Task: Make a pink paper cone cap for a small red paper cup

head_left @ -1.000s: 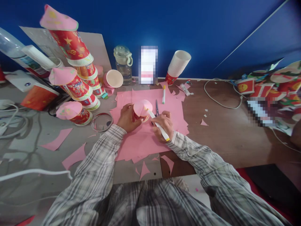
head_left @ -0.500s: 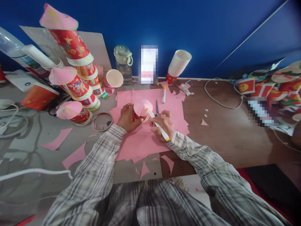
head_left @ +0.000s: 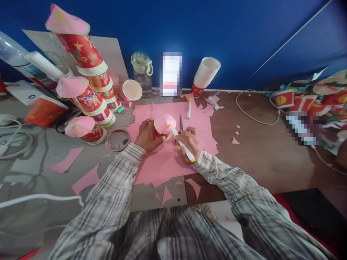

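Note:
My left hand (head_left: 148, 136) is wrapped round a red patterned paper cup (head_left: 157, 135) topped with a pink paper cone (head_left: 164, 123). Closed on a white marker with a yellow end (head_left: 186, 150), my right hand (head_left: 189, 141) keeps its yellow tip against the cone's right side. Both hands are over a stack of pink paper sheets (head_left: 200, 130). Partly covered by the right hand, scissors (head_left: 181, 124) lie on the sheets. Beyond them rests a second marker, white with yellow and green ends (head_left: 189, 108).
At left stand cup towers with pink cones (head_left: 81, 95) and a tape roll (head_left: 118, 140). A water bottle (head_left: 142, 76), a blurred bright screen (head_left: 171, 74) and stacked paper cups (head_left: 206, 74) line the back. Pink scraps (head_left: 167, 196) lie near the front edge; a cable (head_left: 257, 121) curves at right.
Almost nothing differs. The marker tip stays at nearly the same spot on the cone, and the left hand keeps its hold on the cup.

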Motion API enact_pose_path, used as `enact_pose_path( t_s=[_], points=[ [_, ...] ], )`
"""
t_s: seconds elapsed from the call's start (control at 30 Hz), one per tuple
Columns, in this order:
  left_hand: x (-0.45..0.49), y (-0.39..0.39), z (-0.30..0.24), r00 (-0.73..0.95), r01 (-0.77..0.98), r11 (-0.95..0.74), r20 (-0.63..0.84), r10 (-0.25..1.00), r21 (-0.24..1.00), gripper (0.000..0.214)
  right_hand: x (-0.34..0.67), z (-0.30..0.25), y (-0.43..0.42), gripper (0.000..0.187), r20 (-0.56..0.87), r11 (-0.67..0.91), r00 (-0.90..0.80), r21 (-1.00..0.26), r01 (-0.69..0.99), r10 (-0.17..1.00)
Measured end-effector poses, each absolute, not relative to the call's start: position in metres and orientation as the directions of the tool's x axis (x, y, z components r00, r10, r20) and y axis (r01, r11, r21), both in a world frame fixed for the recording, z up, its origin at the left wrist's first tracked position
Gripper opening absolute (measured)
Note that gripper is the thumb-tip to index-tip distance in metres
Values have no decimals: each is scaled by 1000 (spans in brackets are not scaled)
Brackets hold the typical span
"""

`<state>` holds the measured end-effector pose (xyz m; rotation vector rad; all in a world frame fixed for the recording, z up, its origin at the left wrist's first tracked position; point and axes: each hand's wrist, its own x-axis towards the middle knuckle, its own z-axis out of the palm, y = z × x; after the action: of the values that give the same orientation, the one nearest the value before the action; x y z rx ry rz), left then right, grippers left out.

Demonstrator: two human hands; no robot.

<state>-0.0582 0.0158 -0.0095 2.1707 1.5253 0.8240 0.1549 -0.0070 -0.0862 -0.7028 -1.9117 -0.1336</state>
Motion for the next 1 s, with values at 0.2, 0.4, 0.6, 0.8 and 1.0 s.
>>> enact_pose_path(
  t_s=[0.2, 0.4, 0.6, 0.8, 1.0],
  points=[
    [-58, 16, -9, 247, 719, -343, 238, 939, 604, 64, 150, -76, -7, 42, 899, 857, -244, -220, 465, 363],
    [-58, 16, -7, 247, 714, -336, 229, 942, 614, 63, 145, -67, -8, 38, 914, 874, -235, -202, 443, 330],
    [-58, 16, -8, 242, 712, -326, 219, 945, 621, 64, 145, -60, -9, 33, 910, 859, -240, -194, 473, 337],
    [-58, 16, -8, 240, 713, -318, 209, 948, 625, 64, 148, -67, -9, 41, 901, 841, -256, -182, 510, 350],
    [-59, 16, -10, 248, 712, -334, 223, 943, 618, 64, 150, -76, -7, 51, 885, 815, -260, -194, 546, 385]
  ],
)
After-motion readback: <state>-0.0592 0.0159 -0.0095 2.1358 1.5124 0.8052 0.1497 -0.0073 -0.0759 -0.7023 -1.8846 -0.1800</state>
